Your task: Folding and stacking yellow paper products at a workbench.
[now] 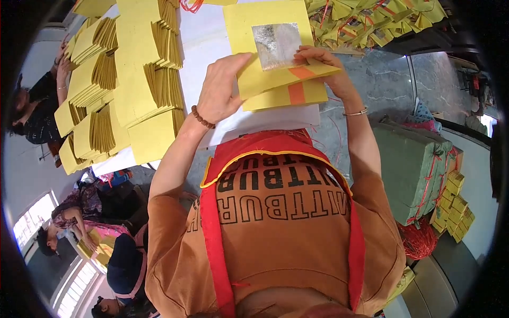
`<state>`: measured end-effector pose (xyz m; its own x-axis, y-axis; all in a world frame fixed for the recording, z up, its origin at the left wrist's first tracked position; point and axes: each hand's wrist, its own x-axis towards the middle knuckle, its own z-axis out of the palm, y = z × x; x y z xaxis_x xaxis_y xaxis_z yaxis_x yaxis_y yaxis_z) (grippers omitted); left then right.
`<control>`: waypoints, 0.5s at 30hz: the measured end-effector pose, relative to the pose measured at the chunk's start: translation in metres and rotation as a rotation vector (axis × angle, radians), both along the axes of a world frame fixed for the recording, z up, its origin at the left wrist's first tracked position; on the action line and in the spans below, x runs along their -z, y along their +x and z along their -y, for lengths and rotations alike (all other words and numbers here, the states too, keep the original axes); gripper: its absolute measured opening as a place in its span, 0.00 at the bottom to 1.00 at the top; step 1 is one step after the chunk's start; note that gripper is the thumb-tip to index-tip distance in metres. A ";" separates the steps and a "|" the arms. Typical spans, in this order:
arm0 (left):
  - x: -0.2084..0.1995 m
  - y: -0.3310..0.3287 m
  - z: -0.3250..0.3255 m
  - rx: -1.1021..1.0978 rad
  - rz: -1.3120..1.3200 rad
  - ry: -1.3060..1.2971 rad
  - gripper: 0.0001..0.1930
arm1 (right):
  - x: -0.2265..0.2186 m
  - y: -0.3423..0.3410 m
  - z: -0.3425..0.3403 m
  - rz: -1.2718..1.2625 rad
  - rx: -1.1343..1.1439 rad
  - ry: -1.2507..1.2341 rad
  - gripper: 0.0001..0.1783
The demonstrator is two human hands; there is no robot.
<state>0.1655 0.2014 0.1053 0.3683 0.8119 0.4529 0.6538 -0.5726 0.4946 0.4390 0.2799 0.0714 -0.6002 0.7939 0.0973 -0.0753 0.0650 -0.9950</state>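
A yellow paper sheet [265, 82] with a silver foil square [277, 45] and an orange band lies on the white table in front of me, its near part raised and bent over. My left hand [220, 87] grips its left side, with fingertips by the foil and the thumb low at the edge. On the opposite side, my right hand [334, 71] curls its fingers over the right edge, partly hidden by the paper. Beneath the raised part shows more yellow paper [270, 99] with an orange band; whether it is the same sheet I cannot tell.
Stacks of folded yellow paper [140, 69] fill the table's left side. A heap of yellow papers with red strings [371, 21] sits at the far right. A green wrapped bale [408, 164] and red string bundle [418, 241] stand right. Other people [124, 259] work at left.
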 end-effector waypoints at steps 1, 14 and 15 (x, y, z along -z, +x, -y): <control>0.007 -0.002 -0.004 -0.027 0.007 -0.005 0.28 | -0.002 -0.002 0.002 -0.017 0.026 -0.043 0.16; -0.011 -0.010 0.025 0.102 -0.321 0.173 0.18 | -0.055 0.006 0.034 0.592 -0.026 0.928 0.13; -0.012 -0.011 0.032 0.124 -0.322 0.145 0.18 | -0.055 0.005 0.040 0.536 -0.060 0.880 0.13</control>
<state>0.1542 0.1698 0.1168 0.6021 0.6883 0.4047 0.6842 -0.7060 0.1828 0.4445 0.2401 0.1268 -0.7724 0.5383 0.3372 0.3369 0.7972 -0.5009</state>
